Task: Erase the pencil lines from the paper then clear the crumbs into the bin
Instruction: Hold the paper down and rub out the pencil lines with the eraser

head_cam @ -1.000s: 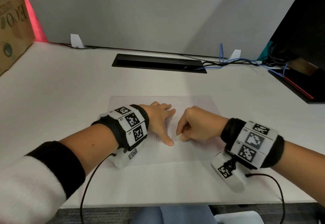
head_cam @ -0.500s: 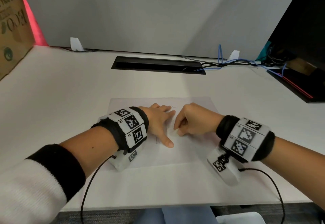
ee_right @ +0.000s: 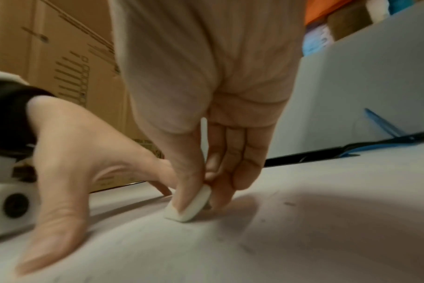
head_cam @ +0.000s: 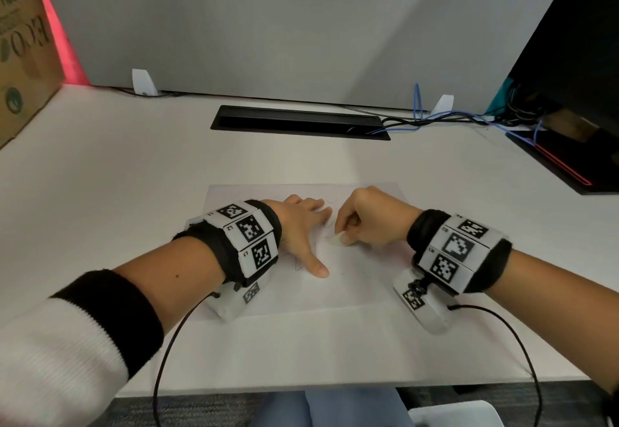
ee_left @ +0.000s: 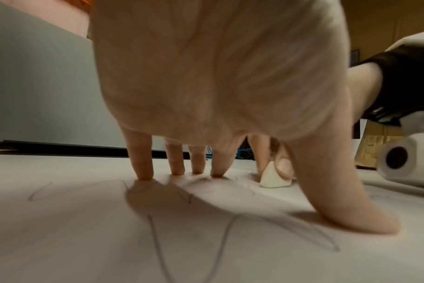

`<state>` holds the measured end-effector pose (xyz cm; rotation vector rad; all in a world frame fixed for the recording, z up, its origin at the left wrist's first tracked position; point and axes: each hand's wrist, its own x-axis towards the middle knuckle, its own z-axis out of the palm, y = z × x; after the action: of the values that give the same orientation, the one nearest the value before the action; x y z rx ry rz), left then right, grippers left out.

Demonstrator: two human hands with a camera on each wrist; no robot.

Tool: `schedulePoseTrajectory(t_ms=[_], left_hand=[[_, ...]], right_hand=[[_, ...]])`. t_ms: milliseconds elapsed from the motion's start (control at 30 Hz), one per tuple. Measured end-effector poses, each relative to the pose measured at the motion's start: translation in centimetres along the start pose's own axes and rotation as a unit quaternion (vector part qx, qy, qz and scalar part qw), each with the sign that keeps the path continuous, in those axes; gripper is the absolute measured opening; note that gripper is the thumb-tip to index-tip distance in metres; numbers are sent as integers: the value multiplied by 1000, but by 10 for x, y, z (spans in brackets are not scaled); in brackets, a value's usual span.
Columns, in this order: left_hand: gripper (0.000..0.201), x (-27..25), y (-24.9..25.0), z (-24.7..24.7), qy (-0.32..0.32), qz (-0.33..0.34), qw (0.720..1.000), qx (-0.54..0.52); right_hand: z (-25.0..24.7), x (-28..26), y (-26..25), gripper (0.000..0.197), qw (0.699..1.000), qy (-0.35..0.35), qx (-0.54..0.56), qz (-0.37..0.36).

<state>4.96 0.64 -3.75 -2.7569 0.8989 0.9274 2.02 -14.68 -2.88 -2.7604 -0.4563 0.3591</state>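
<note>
A white sheet of paper lies on the desk in front of me, with zigzag pencil lines under and around my left hand. My left hand presses the sheet flat with spread straight fingers and thumb. My right hand pinches a small white eraser between thumb and fingers, its lower edge touching the paper just right of the left hand. The eraser shows tilted on its edge in the right wrist view, and as a white wedge in the left wrist view. A few dark crumbs dot the paper.
A black cable slot is cut into the white desk behind the paper. A grey partition closes the back. A cardboard box stands at the far left; cables and a black monitor base lie at the right.
My right hand with the eraser has moved slightly away from me and back across the paper in a rubbing stroke. The left hand stays pressed on the sheet.
</note>
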Motion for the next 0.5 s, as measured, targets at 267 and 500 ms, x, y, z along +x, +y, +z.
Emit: schedulePoseTrajectory(t_ms=[267, 500], left_hand=[[112, -2, 2, -1, -2, -2, 1000, 8], [112, 0, 1, 0, -6, -7, 1000, 10]], right_hand=[[4, -15, -1, 13, 999, -33, 3, -9], [10, -25, -2, 13, 998, -54, 11, -18]])
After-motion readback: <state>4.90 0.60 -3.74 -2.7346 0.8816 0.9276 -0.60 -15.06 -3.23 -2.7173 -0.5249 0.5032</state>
